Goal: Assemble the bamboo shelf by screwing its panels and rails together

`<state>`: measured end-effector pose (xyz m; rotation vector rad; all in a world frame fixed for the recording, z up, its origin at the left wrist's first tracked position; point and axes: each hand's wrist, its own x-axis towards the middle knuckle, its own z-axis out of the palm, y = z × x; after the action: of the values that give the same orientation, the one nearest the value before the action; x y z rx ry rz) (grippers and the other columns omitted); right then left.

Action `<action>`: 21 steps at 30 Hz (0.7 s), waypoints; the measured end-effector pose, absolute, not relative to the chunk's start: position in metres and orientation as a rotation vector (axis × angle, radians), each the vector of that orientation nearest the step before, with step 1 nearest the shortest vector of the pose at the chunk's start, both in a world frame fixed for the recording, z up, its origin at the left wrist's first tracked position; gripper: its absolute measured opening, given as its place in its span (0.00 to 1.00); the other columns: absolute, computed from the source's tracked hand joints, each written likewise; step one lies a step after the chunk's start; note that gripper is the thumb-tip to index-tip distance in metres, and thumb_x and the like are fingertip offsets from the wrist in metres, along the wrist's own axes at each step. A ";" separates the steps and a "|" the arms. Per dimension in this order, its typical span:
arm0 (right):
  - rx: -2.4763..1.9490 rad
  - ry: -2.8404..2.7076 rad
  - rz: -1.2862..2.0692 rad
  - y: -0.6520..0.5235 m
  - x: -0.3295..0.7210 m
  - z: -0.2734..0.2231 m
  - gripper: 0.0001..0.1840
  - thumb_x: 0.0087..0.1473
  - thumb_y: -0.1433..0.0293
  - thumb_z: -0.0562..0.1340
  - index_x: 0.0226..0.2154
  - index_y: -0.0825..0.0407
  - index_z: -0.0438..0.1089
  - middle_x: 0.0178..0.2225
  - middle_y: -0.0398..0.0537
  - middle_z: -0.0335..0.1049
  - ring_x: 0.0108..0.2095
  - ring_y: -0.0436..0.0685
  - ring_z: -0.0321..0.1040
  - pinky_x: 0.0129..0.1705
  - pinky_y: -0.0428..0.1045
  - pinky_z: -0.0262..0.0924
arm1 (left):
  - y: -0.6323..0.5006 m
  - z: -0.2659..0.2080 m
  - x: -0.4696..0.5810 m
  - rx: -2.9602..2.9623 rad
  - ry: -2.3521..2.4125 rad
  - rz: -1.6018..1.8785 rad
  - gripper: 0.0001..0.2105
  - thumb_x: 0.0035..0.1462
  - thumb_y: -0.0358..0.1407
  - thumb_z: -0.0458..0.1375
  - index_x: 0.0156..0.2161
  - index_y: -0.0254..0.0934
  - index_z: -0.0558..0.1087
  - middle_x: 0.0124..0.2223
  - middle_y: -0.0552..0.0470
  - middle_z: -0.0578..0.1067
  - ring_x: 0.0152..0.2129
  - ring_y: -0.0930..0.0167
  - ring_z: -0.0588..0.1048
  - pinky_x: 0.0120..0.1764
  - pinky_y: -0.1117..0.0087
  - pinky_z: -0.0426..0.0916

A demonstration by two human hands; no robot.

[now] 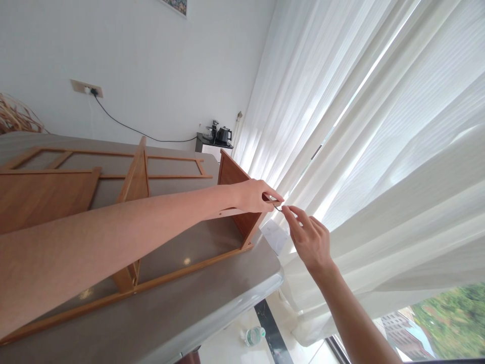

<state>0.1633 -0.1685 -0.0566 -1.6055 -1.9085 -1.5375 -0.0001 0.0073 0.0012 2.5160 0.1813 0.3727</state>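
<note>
My left hand reaches over a partly assembled wooden frame and is closed around the end of a light wooden rail, beside an upright wooden end panel. My right hand pinches a thin, dark, bent hex key between thumb and fingertips. The key's far end meets the rail end at my left fingertips; the fastener there is too small to make out. A long bottom rail joins the end panel to an upright middle divider. My left forearm hides part of the frame.
The frame lies on a grey-covered table with a rounded corner. Further left rests a flat wooden panel. White curtains hang close on the right. A plastic bottle is on the floor; a black kettle stands behind.
</note>
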 end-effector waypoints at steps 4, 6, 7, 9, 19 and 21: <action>-1.571 -1.958 -1.553 -0.168 0.165 -0.051 0.20 0.58 0.86 0.57 0.50 0.54 0.69 0.42 0.45 0.78 0.27 0.46 0.65 0.32 0.46 0.54 | 0.008 -0.001 0.001 2.509 0.199 0.346 0.21 0.56 0.41 0.56 0.55 0.53 0.75 0.44 0.56 0.79 0.34 0.73 0.75 0.39 0.74 0.66; -1.571 -1.968 -1.515 -0.168 0.167 -0.051 0.20 0.58 0.86 0.56 0.50 0.53 0.69 0.42 0.45 0.78 0.27 0.46 0.65 0.31 0.46 0.54 | 0.007 0.001 0.000 2.508 0.210 0.356 0.21 0.56 0.41 0.56 0.55 0.53 0.76 0.44 0.56 0.78 0.35 0.73 0.75 0.40 0.74 0.66; -1.583 -1.960 -1.480 -0.168 0.167 -0.052 0.20 0.59 0.85 0.56 0.50 0.53 0.70 0.42 0.44 0.78 0.26 0.45 0.65 0.31 0.46 0.54 | 0.006 0.002 -0.001 2.508 0.209 0.360 0.20 0.56 0.41 0.57 0.55 0.53 0.76 0.44 0.55 0.78 0.36 0.72 0.75 0.41 0.74 0.66; -1.623 -1.924 -1.363 -0.168 0.166 -0.056 0.18 0.61 0.83 0.57 0.49 0.51 0.70 0.41 0.44 0.78 0.25 0.45 0.64 0.29 0.46 0.54 | 0.004 0.005 -0.004 2.506 0.210 0.347 0.21 0.56 0.42 0.57 0.55 0.52 0.76 0.45 0.55 0.78 0.36 0.72 0.74 0.40 0.74 0.66; -1.784 -1.685 -0.818 -0.166 0.144 -0.071 0.10 0.68 0.66 0.56 0.42 0.50 0.73 0.32 0.43 0.76 0.22 0.46 0.64 0.24 0.44 0.52 | 0.004 0.007 -0.004 2.507 0.218 0.338 0.22 0.54 0.40 0.58 0.56 0.50 0.75 0.49 0.54 0.78 0.40 0.70 0.75 0.41 0.75 0.66; -1.765 -1.665 -0.829 -0.166 0.142 -0.072 0.10 0.67 0.66 0.56 0.41 0.50 0.72 0.31 0.43 0.76 0.22 0.46 0.65 0.24 0.44 0.52 | 0.004 0.006 -0.003 2.507 0.225 0.348 0.22 0.54 0.40 0.59 0.56 0.50 0.76 0.49 0.54 0.78 0.40 0.70 0.75 0.41 0.75 0.66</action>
<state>0.1420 -0.1657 -0.0724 -1.7653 -1.6649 -0.8287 -0.0030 0.0038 0.0059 2.5071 0.2246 0.3483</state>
